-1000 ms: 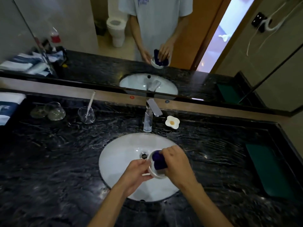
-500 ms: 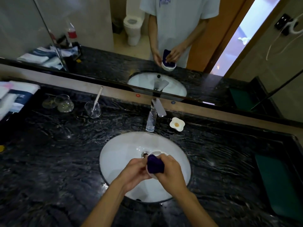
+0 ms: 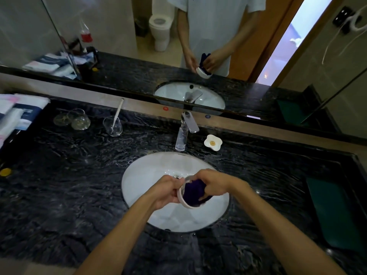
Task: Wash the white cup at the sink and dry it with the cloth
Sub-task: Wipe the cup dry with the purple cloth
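Note:
I hold the white cup (image 3: 181, 196) above the white oval sink (image 3: 151, 175), tilted so its mouth faces me and to the right. My left hand (image 3: 165, 192) grips the cup from the left side. A dark purple cloth (image 3: 193, 192) is stuffed into the cup's mouth, and my right hand (image 3: 213, 182) pinches and presses that cloth from the right. Most of the cup's body is hidden by my hands and the cloth. The chrome tap (image 3: 185, 131) stands behind the sink with no water running.
The dark marble counter (image 3: 69, 185) carries glass tumblers (image 3: 79, 121), a glass with a toothbrush (image 3: 113, 126), a flower-shaped soap dish (image 3: 212, 142), folded towels (image 3: 17, 112) at far left and a green mat (image 3: 333, 213) at right. A mirror (image 3: 119, 36) runs along the back.
My hands turned the cup so its mouth now faces right and toward me, with the cloth pushed deeper inside. The camera view shifted slightly left and down.

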Available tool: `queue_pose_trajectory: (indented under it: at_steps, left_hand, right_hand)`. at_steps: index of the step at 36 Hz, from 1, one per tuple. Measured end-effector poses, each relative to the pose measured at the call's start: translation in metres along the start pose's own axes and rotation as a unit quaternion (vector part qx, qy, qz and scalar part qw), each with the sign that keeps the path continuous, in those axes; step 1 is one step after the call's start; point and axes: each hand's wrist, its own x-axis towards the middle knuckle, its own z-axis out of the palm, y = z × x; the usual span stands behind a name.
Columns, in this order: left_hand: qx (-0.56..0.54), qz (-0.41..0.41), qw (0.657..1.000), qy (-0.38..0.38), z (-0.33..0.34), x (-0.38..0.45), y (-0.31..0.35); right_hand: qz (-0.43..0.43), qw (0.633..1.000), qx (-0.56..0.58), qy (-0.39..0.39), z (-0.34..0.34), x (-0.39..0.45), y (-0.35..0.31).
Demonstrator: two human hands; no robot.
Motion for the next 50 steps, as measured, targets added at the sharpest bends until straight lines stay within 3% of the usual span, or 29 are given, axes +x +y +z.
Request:
queue_pose_trajectory:
  at_steps: [4,7,10,13,17,20,23,26,29,32,38,42,47,50]
  left_hand:
    - [0.030,0.002,1.000,0.009,-0.001,0.000,0.000]
    - [0.021,0.002,0.999,0.024,-0.005,0.001,-0.001]
    - [0.031,0.007,0.999,0.039,-0.007,-0.002,-0.005]
    - [0.033,-0.001,0.999,0.041,-0.011,-0.003,-0.011]
    - [-0.003,-0.018,1.000,0.022,-0.014,-0.006,-0.021]
    - [-0.050,-0.028,0.998,0.000,-0.010,-0.008,-0.030]
    - [-0.082,-0.034,0.996,-0.004,-0.006,-0.008,-0.037]
    - [-0.071,-0.036,0.997,0.000,-0.006,-0.008,-0.041]
    - [-0.071,-0.037,0.997,0.004,-0.010,-0.007,-0.041]
    - [-0.052,-0.034,0.998,0.006,-0.013,-0.007,-0.036]
    - [0.037,-0.030,0.999,0.012,-0.010,-0.006,-0.026]
    - [0.093,-0.021,0.995,0.025,-0.006,-0.004,-0.020]
    - [0.098,-0.025,0.995,0.025,-0.009,-0.003,-0.013]
    - [0.072,-0.030,0.997,0.016,-0.007,-0.002,-0.015]
  right_hand:
    - [0.003,0.987,-0.157,-0.023,0.006,0.005,-0.017]
    - [0.009,0.950,-0.313,-0.005,0.020,0.003,-0.028]
    - [-0.035,0.910,-0.409,0.060,0.041,0.000,-0.025]
    - [-0.060,0.888,-0.429,0.156,0.065,0.001,-0.008]
    - [-0.052,0.891,-0.362,0.271,0.094,0.003,0.009]
    - [-0.026,0.915,-0.259,0.308,0.107,0.002,0.010]
    - [-0.003,0.944,-0.110,0.311,0.112,-0.001,0.002]
    - [0.021,0.947,0.068,0.315,0.112,-0.004,-0.002]
    - [0.049,0.937,0.165,0.305,0.112,-0.006,-0.001]
    - [0.050,0.946,0.192,0.257,0.107,-0.010,0.002]
    - [0.024,0.991,0.019,0.132,0.072,-0.015,-0.002]
    - [0.034,0.987,-0.133,0.086,0.063,-0.014,-0.015]
    - [0.056,0.933,-0.310,0.172,0.081,-0.012,-0.029]
    - [0.088,0.913,-0.324,0.233,0.097,-0.006,-0.030]
